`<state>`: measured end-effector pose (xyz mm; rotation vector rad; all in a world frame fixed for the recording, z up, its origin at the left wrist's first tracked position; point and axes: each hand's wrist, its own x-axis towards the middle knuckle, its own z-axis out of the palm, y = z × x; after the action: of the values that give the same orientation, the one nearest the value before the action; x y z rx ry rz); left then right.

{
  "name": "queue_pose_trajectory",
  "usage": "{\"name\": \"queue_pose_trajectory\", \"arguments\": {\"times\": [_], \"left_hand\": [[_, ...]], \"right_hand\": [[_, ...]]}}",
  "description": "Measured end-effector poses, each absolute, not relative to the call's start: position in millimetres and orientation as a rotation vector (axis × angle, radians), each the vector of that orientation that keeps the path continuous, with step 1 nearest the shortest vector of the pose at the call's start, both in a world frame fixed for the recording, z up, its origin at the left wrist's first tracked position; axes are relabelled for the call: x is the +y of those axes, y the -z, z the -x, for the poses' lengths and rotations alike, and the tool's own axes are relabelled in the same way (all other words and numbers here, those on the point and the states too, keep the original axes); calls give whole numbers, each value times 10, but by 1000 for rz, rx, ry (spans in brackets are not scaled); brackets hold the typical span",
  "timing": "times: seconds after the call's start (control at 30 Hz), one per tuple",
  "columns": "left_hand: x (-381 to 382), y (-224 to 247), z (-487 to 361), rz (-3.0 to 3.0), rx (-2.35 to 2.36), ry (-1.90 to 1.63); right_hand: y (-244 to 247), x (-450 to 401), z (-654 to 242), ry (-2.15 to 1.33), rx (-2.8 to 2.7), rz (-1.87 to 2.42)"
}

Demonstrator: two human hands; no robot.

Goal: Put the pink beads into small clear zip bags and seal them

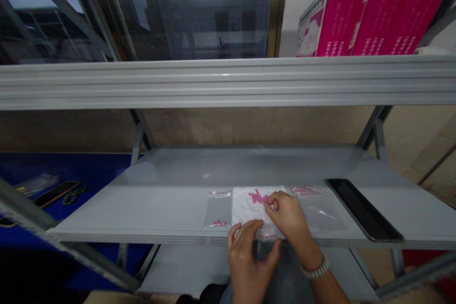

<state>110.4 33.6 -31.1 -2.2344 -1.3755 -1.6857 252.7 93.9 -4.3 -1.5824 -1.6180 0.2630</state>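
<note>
Several pink beads (257,196) lie on a white cloth or paper (242,206) at the shelf's front. My right hand (286,213), with a bracelet at the wrist, is over the cloth, thumb and index finger pinched at the right edge of the beads; what is between them is too small to name. My left hand (249,254) is at the shelf's front edge, thumb and fingers apart, beside a small clear bag (268,233) with a red seal line. Left of the cloth lies a clear zip bag (219,206) with a few pink beads near its bottom.
Clear bags (318,204) with red seals lie right of the cloth, and a black tablet-like object (363,209) lies farther right. A rail (213,84) crosses above the grey shelf (142,204). Pink boxes (342,16) stand at upper right; a phone (57,193) lies on a blue surface at left.
</note>
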Motion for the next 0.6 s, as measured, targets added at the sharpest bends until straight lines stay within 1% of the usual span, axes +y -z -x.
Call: {"name": "queue_pose_trajectory", "arguments": {"times": [0.3, 0.6], "left_hand": [[329, 290, -1127, 2237, -1411, 1697], [331, 303, -1118, 2224, -1388, 1696]], "right_hand": [[-90, 660, -2613, -580, -1678, 1420], [48, 988, -2606, -319, -1675, 1535]]}}
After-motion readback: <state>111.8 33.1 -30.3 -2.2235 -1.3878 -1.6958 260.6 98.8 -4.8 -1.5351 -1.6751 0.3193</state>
